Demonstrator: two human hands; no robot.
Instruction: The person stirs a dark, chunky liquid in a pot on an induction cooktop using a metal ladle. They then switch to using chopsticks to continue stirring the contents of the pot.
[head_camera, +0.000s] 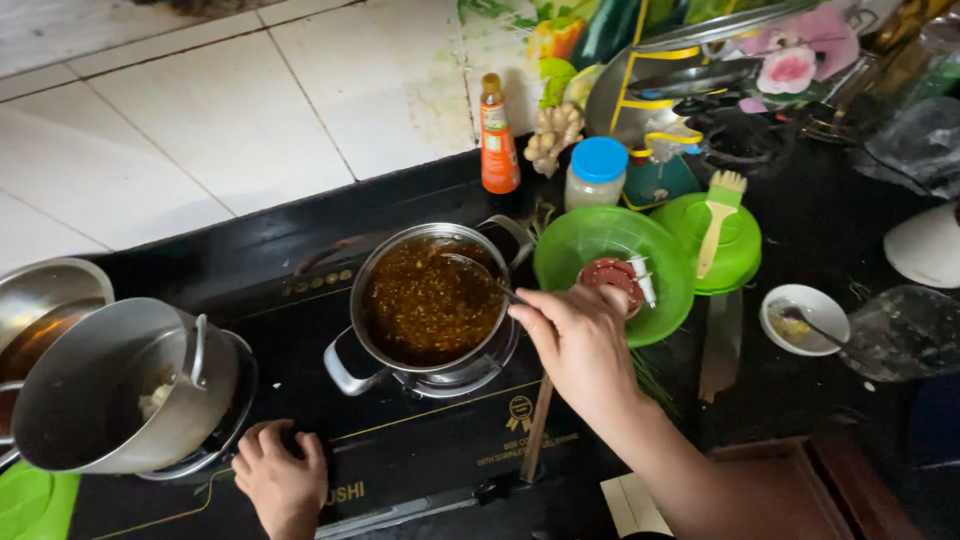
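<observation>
A steel pot (352, 368) of brown, bubbling sauce stands on the black cooktop (420, 440). My right hand (578, 342) grips a metal ladle (470, 268) whose bowl dips into the sauce. My left hand (280, 478) rests flat on the cooktop's front left edge, holding nothing, just below a large tilted steel pot (110, 390) with a bit of white food inside.
Right of the saucepot sit a green plastic bowl (570, 250) holding a small red dish, a green lid with a brush (718, 228), a blue-capped jar (596, 172), an orange sauce bottle (498, 140), ginger root and a small white dish (805, 318). Another steel pot (40, 290) stands far left.
</observation>
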